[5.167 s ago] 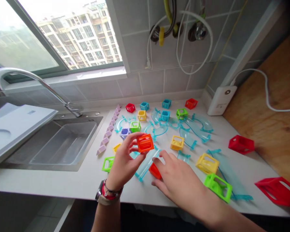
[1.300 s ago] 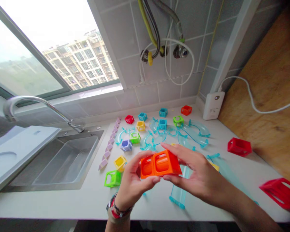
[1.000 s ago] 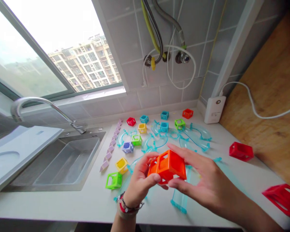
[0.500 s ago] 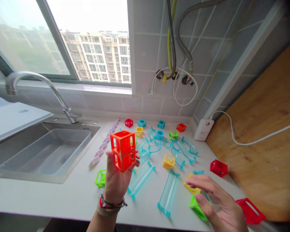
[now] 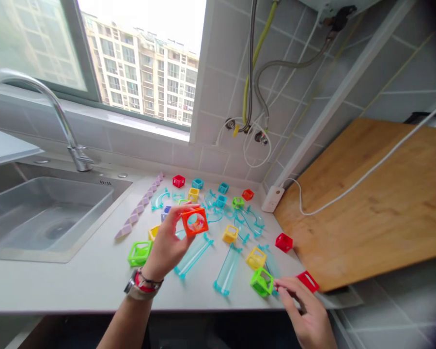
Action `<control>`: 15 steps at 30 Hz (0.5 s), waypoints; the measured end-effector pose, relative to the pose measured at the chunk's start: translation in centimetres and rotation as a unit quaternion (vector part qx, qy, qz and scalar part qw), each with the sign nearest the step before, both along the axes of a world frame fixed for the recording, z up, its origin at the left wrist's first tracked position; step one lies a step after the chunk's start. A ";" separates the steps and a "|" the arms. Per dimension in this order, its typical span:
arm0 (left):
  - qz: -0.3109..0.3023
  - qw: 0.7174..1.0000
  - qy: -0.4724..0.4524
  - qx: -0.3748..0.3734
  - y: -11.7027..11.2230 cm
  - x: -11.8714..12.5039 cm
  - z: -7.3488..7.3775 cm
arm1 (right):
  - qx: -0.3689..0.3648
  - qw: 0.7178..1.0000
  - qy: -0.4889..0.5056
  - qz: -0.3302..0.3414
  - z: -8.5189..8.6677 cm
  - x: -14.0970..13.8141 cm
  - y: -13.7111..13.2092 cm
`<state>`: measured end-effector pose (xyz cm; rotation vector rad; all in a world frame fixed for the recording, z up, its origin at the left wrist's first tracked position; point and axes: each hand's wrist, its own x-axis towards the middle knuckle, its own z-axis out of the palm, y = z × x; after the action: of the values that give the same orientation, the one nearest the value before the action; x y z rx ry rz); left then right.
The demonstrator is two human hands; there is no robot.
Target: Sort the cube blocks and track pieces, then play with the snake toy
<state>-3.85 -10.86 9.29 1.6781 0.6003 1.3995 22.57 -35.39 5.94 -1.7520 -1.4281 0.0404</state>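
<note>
Fingers (image 5: 178, 210) of the left hand (image 5: 162, 249) pinch an orange block (image 5: 204, 228), a hard, glossy plastic frame, square-faced with a round opening, raised at the centre of the frame. At lower right, the right hand (image 5: 308, 312) has its fingers bent, their tips close together beside a green open-sided block (image 5: 257, 285); whether they grip anything cannot be told. Translucent, smooth blue troughs (image 5: 228, 269) lie between the hands on the pale worktop (image 5: 94, 286).

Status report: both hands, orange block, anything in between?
Left hand gripping orange block. Right hand beside green block, contact unclear. Teal track between hands, on counter.
</note>
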 end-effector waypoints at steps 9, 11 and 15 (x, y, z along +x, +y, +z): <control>-0.072 0.990 0.098 0.076 -0.7 0.0 0.4 | -0.009 0.999 -0.007 0.050 1.9 -1.8 1.1; -0.076 0.990 0.103 0.061 -0.7 0.0 0.5 | -0.005 0.998 -0.003 0.063 2.1 -2.2 1.5; -0.107 0.992 0.069 -0.015 -1.8 1.2 0.6 | -0.017 0.994 -0.009 0.111 1.9 -2.9 2.5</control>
<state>-2.63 -12.64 9.87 1.7693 0.4993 1.1240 19.68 -32.88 7.79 -1.6178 -1.6388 0.1678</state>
